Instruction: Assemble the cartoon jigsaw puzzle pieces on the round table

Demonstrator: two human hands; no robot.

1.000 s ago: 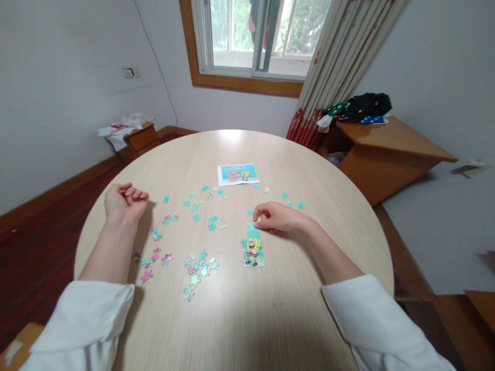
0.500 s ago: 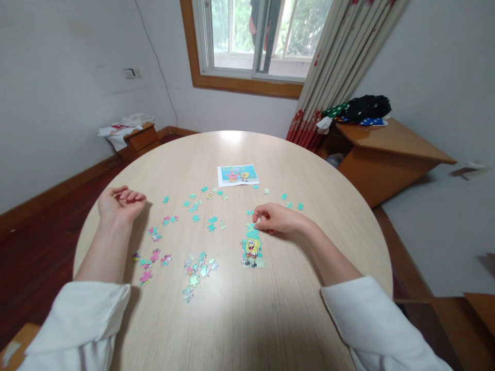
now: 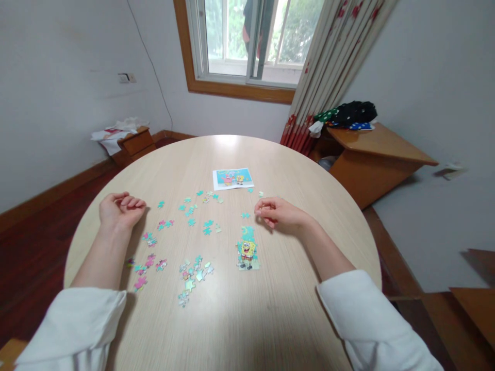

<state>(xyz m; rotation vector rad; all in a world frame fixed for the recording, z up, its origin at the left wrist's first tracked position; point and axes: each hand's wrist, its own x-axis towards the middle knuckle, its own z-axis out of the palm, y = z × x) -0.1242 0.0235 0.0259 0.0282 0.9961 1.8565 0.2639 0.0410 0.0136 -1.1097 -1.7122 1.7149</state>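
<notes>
My left hand (image 3: 122, 210) rests at the table's left side, fingers curled in, with nothing visible in them. My right hand (image 3: 280, 214) hovers above and right of the partly assembled jigsaw puzzle (image 3: 247, 250), apart from it. Its fingers are bent together, and whether they hold a piece is hidden. The joined section shows a yellow square cartoon figure with turquoise above. A loose turquoise puzzle piece (image 3: 245, 216) lies just left of my right fingertips. Pink and turquoise puzzle pieces (image 3: 150, 260) lie below my left hand, beside a pale green and grey cluster of pieces (image 3: 189, 285).
A printed reference picture (image 3: 234, 179) lies toward the far side of the round wooden table (image 3: 294, 319). Several turquoise pieces (image 3: 191, 210) are scattered before it. Beyond the table stand a cabinet with clothes (image 3: 381, 147) at right and a small drawer unit (image 3: 136, 141) at left.
My right hand has lifted off the top edge of the assembled section and moved up and away from it. My left hand stays in place. The view has shifted slightly.
</notes>
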